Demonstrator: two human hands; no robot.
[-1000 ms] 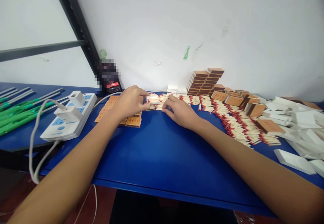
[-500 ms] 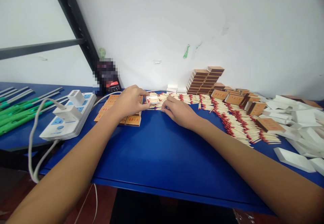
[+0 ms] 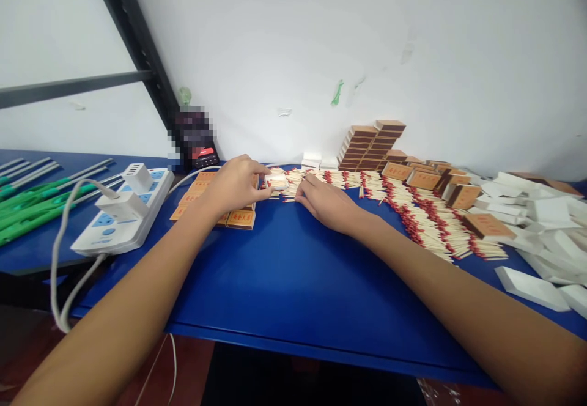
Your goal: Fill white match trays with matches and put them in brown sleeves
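Observation:
My left hand (image 3: 236, 184) grips a small white matchbox tray (image 3: 277, 181) between thumb and fingers, with some matches visible in it. Just right of the tray, my right hand (image 3: 326, 203) is closed, its fingertips down at the near edge of the loose matches (image 3: 342, 178). Whatever those fingertips pinch is hidden. Beneath and beside my left hand, orange matchboxes (image 3: 241, 218) lie flat in rows, partly covered by the hand and wrist.
Stacked matchboxes (image 3: 370, 147) stand against the wall. More red-tipped matches (image 3: 426, 225) spread to the right, beside scattered matchboxes (image 3: 488, 227) and a heap of white trays (image 3: 557, 210). A power strip (image 3: 123, 219) with a white cable and green-handled rods (image 3: 46, 204) lie left.
My right hand has shifted very slightly to the right, away from the tray. My left hand and the tray stay in place.

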